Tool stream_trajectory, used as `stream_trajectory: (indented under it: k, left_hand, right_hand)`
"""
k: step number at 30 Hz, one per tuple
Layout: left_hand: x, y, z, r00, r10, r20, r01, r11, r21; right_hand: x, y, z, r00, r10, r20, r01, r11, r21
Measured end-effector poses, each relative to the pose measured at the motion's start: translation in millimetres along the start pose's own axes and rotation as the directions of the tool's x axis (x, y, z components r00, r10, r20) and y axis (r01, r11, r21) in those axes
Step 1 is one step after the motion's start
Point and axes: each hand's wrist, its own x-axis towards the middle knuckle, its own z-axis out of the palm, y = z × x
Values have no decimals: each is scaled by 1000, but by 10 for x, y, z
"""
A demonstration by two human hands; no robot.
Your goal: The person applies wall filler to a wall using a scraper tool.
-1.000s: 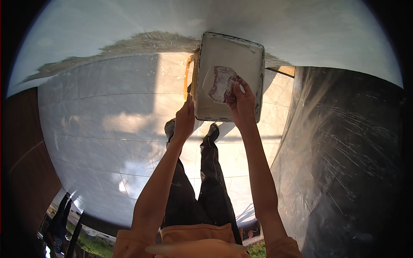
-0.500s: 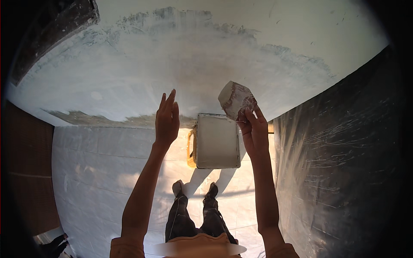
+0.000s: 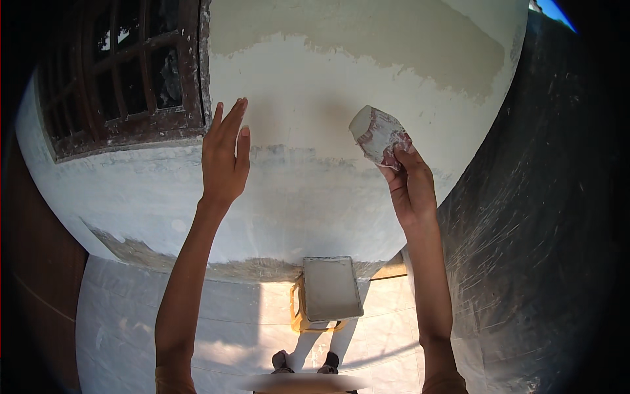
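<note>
Both arms have risen from the tray (image 3: 331,289) at the wall's foot: the right hand (image 3: 410,187) now pinches a putty-caked pad (image 3: 377,134), probably sandpaper, near the wall's (image 3: 315,85) patched middle, while the left hand (image 3: 224,157) hovers empty, fingers straight and nearly together.

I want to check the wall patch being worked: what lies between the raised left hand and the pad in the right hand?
In the head view, only bare white-coated wall lies between the left hand and the smeared pad.
</note>
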Motion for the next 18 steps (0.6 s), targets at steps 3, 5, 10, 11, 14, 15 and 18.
stream_trajectory:
  k: [3,5,10,11,14,15,18]
  left_hand:
    - [307,-28,-259,996,75,-47,-73,997,38]
    - [477,-24,-385,991,107,-81,-102,992,69]
    - [742,-35,-552,989,129,-70,-115,977,179]
    - [776,-32,-562,989,127,-82,-108,973,203]
    - [844,-22,-569,984,149,-97,-124,965,231]
    - [865,-16,-560,984,149,-97,-123,965,233]
    - [940,-19,-505,979,174,-111,-148,967,210]
  right_hand:
    - [24,-180,281,999,-36,24,36,999,4]
    - [8,-310,445,996,-64,59,64,998,9]
    - [93,-497,605,992,-93,89,93,996,6]
    - [104,-519,639,992,-92,83,91,996,15]
    - [183,-557,636,993,-83,88,80,996,39]
    - [214,-565,618,993,-70,92,66,997,51]
    - [378,-567,617,994,-64,89,60,997,47]
